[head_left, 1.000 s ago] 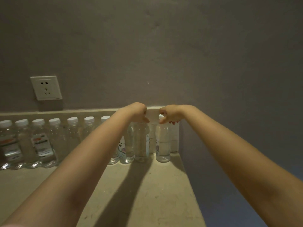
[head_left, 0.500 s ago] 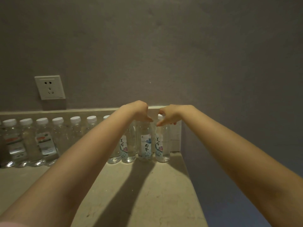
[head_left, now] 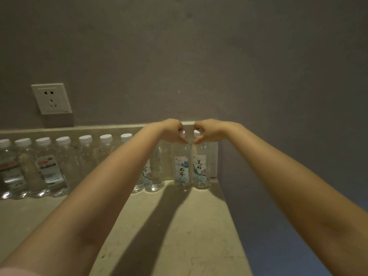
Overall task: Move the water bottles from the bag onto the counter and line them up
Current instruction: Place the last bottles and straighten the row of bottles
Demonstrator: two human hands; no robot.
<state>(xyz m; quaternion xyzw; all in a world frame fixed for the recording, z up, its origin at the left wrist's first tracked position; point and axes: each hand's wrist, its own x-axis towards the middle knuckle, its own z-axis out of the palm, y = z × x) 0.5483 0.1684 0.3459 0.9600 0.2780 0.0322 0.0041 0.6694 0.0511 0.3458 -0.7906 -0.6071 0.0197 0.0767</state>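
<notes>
Several clear water bottles with white caps stand in a row (head_left: 63,166) along the back of the beige counter (head_left: 179,226). At the row's right end two bottles with painted labels stand side by side. My left hand (head_left: 173,132) grips the neck and cap of the left one (head_left: 181,170). My right hand (head_left: 207,132) grips the neck and cap of the right one (head_left: 200,170), the last in the row. Both bottles stand upright on the counter. My left forearm hides part of the bottles in the middle. No bag is in view.
A low backsplash ledge (head_left: 79,129) runs behind the bottles under a grey wall. A white wall socket (head_left: 51,98) sits at the left. The counter's right edge (head_left: 233,216) drops off just right of the last bottle.
The two held bottles have turned so their painted labels face me, and they now stand close together. My hands have drawn nearer to each other.
</notes>
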